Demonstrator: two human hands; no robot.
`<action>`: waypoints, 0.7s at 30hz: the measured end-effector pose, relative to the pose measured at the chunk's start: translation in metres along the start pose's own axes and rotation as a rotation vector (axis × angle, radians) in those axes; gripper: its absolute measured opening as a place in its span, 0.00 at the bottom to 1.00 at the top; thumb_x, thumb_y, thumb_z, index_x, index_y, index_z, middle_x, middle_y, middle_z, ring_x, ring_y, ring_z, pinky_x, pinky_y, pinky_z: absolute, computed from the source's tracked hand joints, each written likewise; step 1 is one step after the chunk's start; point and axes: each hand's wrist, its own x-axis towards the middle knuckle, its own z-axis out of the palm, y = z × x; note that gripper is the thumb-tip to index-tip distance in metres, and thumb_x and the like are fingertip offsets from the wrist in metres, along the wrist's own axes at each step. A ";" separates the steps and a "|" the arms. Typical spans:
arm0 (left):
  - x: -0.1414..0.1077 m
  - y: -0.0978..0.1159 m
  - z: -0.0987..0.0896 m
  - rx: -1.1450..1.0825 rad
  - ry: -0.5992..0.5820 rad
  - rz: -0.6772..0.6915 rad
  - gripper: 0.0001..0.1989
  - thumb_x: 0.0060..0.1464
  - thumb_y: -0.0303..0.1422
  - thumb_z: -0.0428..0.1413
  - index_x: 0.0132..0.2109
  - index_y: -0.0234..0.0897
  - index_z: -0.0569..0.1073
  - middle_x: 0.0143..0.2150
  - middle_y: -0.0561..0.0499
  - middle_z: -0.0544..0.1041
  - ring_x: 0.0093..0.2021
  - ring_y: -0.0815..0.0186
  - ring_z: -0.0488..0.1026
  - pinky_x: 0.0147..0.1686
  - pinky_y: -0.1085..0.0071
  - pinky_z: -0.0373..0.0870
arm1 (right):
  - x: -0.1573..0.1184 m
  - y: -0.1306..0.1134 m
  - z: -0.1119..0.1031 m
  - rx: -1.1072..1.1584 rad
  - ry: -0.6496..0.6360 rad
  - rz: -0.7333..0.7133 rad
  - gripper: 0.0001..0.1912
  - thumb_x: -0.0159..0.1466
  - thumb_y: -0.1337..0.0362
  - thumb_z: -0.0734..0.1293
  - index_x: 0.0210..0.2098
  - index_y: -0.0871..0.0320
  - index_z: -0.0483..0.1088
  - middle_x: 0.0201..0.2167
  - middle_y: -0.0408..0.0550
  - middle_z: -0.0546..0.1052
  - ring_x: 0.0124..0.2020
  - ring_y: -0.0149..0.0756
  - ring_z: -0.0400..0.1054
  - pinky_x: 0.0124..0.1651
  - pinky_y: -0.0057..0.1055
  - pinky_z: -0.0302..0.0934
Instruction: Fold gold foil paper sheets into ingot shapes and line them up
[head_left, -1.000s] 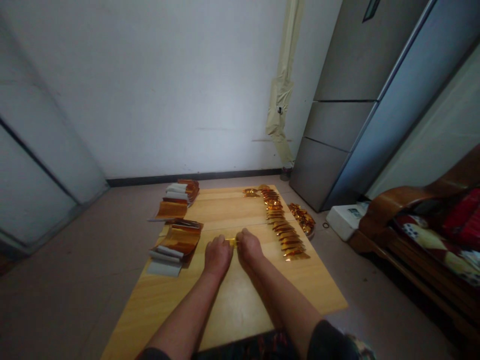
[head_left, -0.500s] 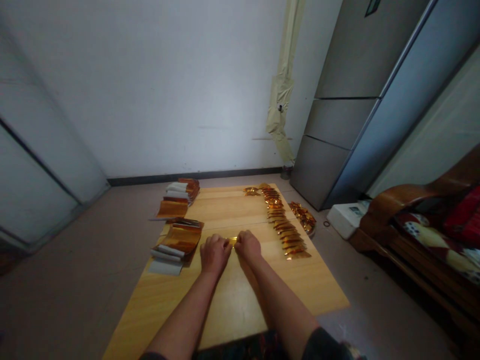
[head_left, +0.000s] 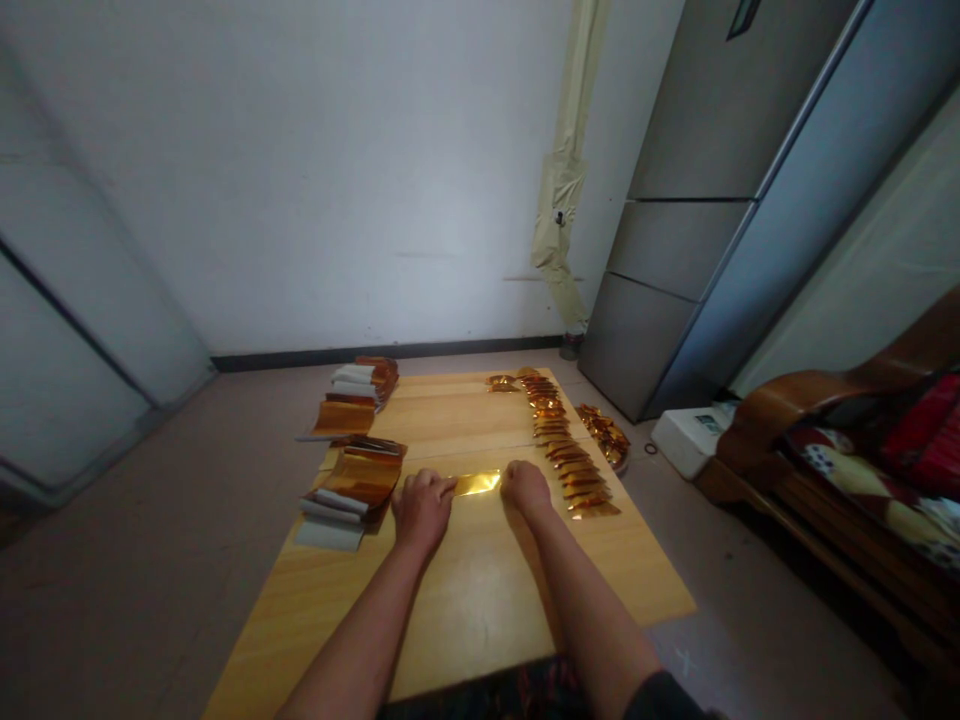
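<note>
- Hands have drawn apart since the earlier frame, and the gold foil strip (head_left: 477,484) now lies drawn out lengthwise between them.
- Left hand (head_left: 422,510): closed loosely, fingers curled down onto the strip's left end; whether they pinch or only press cannot be told.
- Right hand (head_left: 525,487): curled, knuckles up, at the strip's right end, touching it or just beside it; no grip can be made out.
- Strip's place: low on the pale wooden tabletop (head_left: 480,600), about midway across.
- Step in hand: apparently spreading this one strip flat. Any next move with it calls for a light touch, since the foil looks thin enough to crease.
- Right side: a row of folded gold foil pieces (head_left: 570,465) lies just beyond the right hand, near the table's edge.
- Left side: a stack of amber foil sheets (head_left: 352,482) sits close to the left hand.
- Open room: most lies on the wood nearer the person's body.
</note>
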 end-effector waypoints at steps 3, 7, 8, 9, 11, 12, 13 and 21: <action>-0.001 0.000 0.001 -0.003 0.002 0.006 0.15 0.59 0.33 0.48 0.45 0.55 0.77 0.43 0.51 0.73 0.45 0.61 0.64 0.43 0.63 0.55 | 0.001 0.005 0.000 0.048 0.034 0.040 0.12 0.59 0.72 0.60 0.33 0.59 0.75 0.33 0.52 0.78 0.34 0.36 0.71 0.32 0.26 0.55; -0.002 -0.001 0.003 -0.011 0.035 0.022 0.17 0.57 0.30 0.48 0.45 0.54 0.77 0.43 0.50 0.73 0.45 0.61 0.64 0.43 0.63 0.55 | 0.000 0.004 0.000 0.247 0.148 -0.100 0.14 0.56 0.75 0.61 0.37 0.58 0.74 0.37 0.47 0.77 0.39 0.33 0.69 0.39 0.24 0.58; -0.003 0.000 0.003 -0.011 0.045 0.030 0.16 0.57 0.30 0.48 0.45 0.53 0.76 0.43 0.50 0.73 0.45 0.61 0.64 0.43 0.62 0.55 | 0.000 0.002 0.000 0.278 0.173 -0.171 0.15 0.55 0.74 0.62 0.39 0.58 0.74 0.39 0.47 0.77 0.41 0.33 0.69 0.42 0.24 0.58; -0.004 0.000 0.003 -0.009 0.053 0.041 0.16 0.57 0.31 0.48 0.46 0.52 0.76 0.43 0.50 0.72 0.46 0.61 0.64 0.44 0.62 0.55 | -0.001 0.000 0.000 0.291 0.182 -0.242 0.15 0.56 0.74 0.62 0.40 0.57 0.74 0.40 0.47 0.76 0.43 0.33 0.68 0.44 0.25 0.58; -0.005 0.001 0.002 -0.006 0.063 0.069 0.14 0.57 0.33 0.49 0.46 0.50 0.75 0.43 0.49 0.72 0.46 0.60 0.64 0.44 0.62 0.55 | -0.002 -0.006 0.000 0.260 0.148 -0.353 0.15 0.56 0.72 0.63 0.41 0.56 0.75 0.41 0.47 0.76 0.45 0.36 0.66 0.47 0.27 0.57; -0.006 0.002 0.001 -0.005 0.066 0.082 0.13 0.57 0.34 0.49 0.47 0.49 0.75 0.43 0.49 0.72 0.46 0.60 0.64 0.44 0.62 0.55 | -0.004 -0.009 0.000 0.227 0.118 -0.383 0.15 0.56 0.71 0.64 0.41 0.56 0.75 0.40 0.47 0.77 0.45 0.38 0.65 0.46 0.28 0.56; -0.007 0.002 0.001 -0.004 0.069 0.093 0.13 0.57 0.35 0.50 0.47 0.49 0.75 0.43 0.49 0.72 0.46 0.60 0.64 0.44 0.62 0.55 | -0.005 -0.012 0.000 0.191 0.088 -0.398 0.14 0.56 0.70 0.64 0.41 0.55 0.75 0.40 0.47 0.77 0.45 0.39 0.64 0.45 0.29 0.55; -0.007 -0.004 0.008 -0.012 0.140 0.149 0.16 0.56 0.33 0.51 0.51 0.45 0.71 0.46 0.47 0.72 0.48 0.58 0.64 0.45 0.61 0.56 | -0.016 -0.017 0.003 0.028 0.071 -0.415 0.08 0.55 0.69 0.64 0.32 0.54 0.72 0.37 0.47 0.73 0.41 0.39 0.59 0.37 0.31 0.46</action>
